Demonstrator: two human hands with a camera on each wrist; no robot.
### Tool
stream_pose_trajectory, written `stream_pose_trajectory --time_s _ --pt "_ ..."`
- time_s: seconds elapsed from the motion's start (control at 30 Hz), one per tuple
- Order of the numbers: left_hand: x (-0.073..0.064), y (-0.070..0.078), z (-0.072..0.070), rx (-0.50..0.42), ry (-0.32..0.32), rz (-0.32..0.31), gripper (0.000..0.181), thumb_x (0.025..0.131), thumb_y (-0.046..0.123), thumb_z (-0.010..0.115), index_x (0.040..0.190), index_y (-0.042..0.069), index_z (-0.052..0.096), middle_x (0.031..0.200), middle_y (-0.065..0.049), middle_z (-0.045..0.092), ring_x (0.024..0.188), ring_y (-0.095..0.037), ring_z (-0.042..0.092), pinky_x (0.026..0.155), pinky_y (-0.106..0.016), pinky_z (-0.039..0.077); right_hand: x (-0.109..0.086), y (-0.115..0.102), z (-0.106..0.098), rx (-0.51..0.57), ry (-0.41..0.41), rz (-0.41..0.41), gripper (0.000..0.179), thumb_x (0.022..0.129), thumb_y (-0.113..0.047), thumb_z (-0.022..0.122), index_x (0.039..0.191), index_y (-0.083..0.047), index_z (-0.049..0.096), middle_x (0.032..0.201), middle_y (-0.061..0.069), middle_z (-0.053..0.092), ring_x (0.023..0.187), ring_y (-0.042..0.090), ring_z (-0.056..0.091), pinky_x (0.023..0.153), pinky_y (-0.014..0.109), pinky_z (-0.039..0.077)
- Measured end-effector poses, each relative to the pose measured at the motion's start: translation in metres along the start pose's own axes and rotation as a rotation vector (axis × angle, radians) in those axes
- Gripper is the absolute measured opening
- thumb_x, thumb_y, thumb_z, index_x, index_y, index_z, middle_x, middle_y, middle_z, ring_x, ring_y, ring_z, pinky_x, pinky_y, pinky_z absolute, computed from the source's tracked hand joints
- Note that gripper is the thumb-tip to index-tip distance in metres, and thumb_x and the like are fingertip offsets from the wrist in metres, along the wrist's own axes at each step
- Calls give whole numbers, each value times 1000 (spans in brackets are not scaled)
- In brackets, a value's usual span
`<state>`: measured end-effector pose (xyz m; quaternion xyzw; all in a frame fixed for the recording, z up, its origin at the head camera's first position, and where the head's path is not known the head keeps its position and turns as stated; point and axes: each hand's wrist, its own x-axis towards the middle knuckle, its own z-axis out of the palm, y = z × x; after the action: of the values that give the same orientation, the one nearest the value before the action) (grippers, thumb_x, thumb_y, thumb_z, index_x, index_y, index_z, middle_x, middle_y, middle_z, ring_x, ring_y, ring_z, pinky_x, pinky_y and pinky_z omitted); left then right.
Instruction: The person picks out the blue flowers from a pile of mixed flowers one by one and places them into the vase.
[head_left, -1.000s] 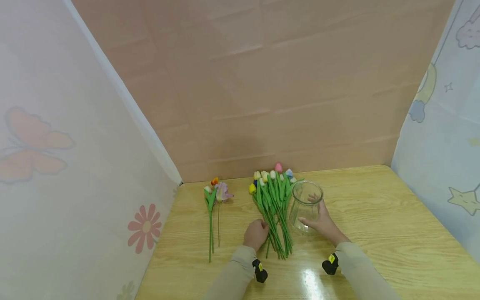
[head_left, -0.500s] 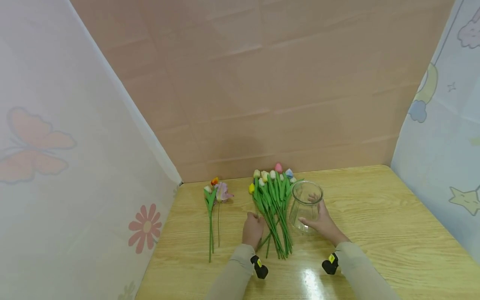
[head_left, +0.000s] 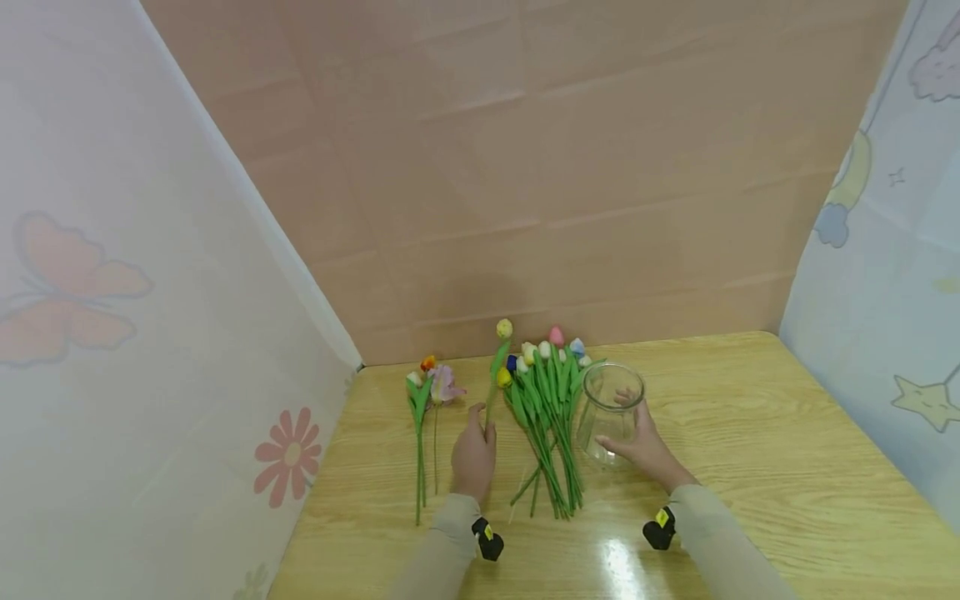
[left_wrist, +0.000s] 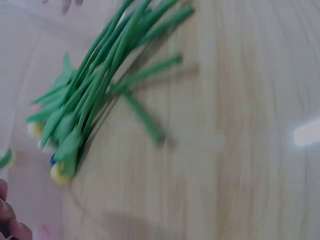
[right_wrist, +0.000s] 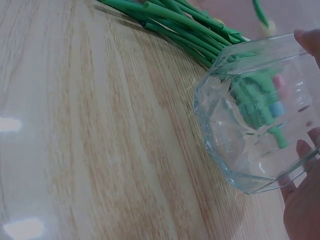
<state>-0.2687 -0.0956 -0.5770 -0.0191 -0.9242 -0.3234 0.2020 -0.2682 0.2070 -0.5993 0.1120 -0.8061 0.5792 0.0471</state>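
A pale yellow tulip (head_left: 498, 358) is gripped by its stem in my left hand (head_left: 474, 457), its bloom raised upright beyond the fingers. Just right of that hand lies a bunch of tulips (head_left: 551, 404) with white, yellow, blue and pink blooms, their green stems (left_wrist: 100, 75) crossing toward me. My right hand (head_left: 647, 446) holds a clear glass vase (head_left: 597, 421), thumb on the near side and fingers round the far side. The right wrist view shows the vase's faceted base (right_wrist: 225, 160) near the wooden table, with the bunch visible through the glass.
Left of my left hand lie a white tulip (head_left: 415, 379), an orange bloom (head_left: 428, 363) and a lilac flower (head_left: 444, 385). A brown paper-like backdrop (head_left: 480, 208) rises behind the wooden table (head_left: 750, 433), with printed cloth on both sides.
My left hand has moved left, away from the bunch, drawing out the pale yellow tulip and lifting its bloom. The right hand and vase have stayed in place.
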Motion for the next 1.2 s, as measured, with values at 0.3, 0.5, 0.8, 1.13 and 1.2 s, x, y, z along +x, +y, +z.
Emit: stream_pose_trajectory --time_s 0.3,0.5,0.8,1.13,1.2 --pt "22 -40 -36 60 245 -14 28 95 17 62 123 11 63 67 -4 62 46 -9 47 42 -26 35 0 -1 -3 -21 7 -5 92 83 -19 78 149 -6 16 150 27 25 142 53 4 102 77 10" --pt "23 -74 -57 90 292 -105 29 95 14 62 122 4 63 85 -10 65 59 -18 58 49 -34 43 0 -1 -3 -24 1 1 91 83 -20 78 150 -9 16 151 25 25 143 53 3 100 78 11" --pt "11 -113 -70 173 155 -276 27 96 12 59 120 0 63 96 -16 59 63 -22 61 51 -38 49 2 2 -2 -10 1 -12 94 83 -19 78 151 -10 14 150 25 26 143 51 3 102 77 10" --pt "2 -129 -72 296 -20 -283 28 93 13 63 119 4 64 102 -18 64 62 -23 63 52 -39 51 0 -1 -1 -16 6 8 93 82 -20 78 150 -8 15 150 25 26 143 51 4 102 76 10" --pt "1 -132 -71 328 -54 -300 29 92 12 63 121 6 64 107 -19 65 62 -24 63 51 -40 51 -1 -1 0 -13 7 12 91 83 -18 78 149 -8 16 150 25 26 143 52 4 102 77 10"
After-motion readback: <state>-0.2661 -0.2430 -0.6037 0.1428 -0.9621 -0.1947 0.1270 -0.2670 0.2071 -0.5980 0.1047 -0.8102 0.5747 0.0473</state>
